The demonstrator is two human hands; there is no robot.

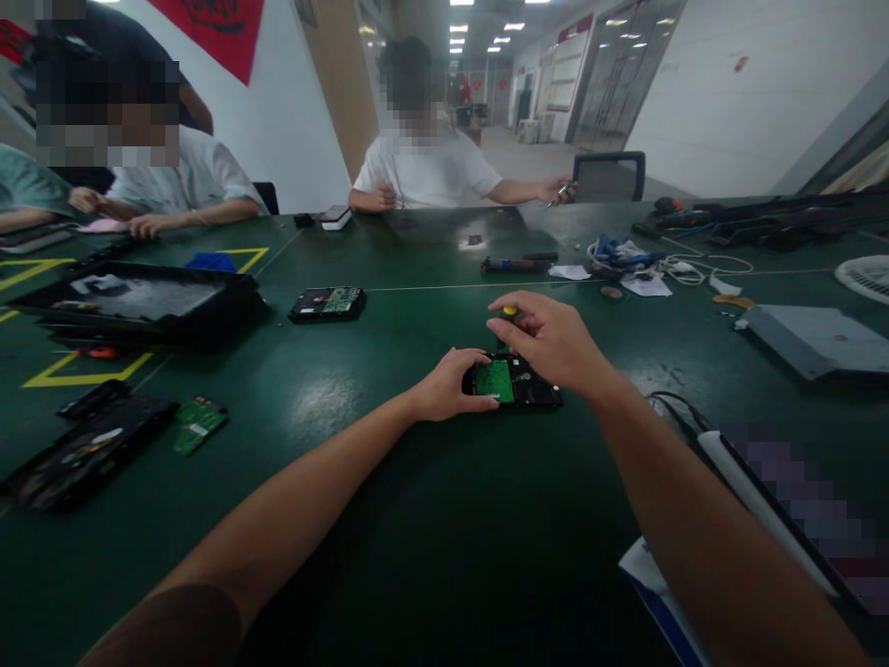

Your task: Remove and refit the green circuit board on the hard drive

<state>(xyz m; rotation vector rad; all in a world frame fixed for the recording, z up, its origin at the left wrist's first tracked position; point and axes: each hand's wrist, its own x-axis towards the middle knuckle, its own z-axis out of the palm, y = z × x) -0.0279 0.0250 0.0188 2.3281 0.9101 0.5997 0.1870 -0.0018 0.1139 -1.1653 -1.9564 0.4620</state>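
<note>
A black hard drive with a green circuit board [494,380] lies flat on the green table in front of me. My left hand [455,384] grips its left end, thumb along the near edge and fingers over the far edge. Above the drive, my right hand [548,335] is closed around a small screwdriver [510,313] with a yellow-topped handle, held upright. Most of its handle is behind my fingers, and I cannot make out where its tip rests.
Another hard drive [328,303] lies to the left, near stacked black trays [139,301]. Black casing parts [90,445] and a loose circuit board [199,424] are at left. A grey metal box [820,338], cables [687,269] and a tablet-like device [770,509] are at right. Co-workers sit opposite.
</note>
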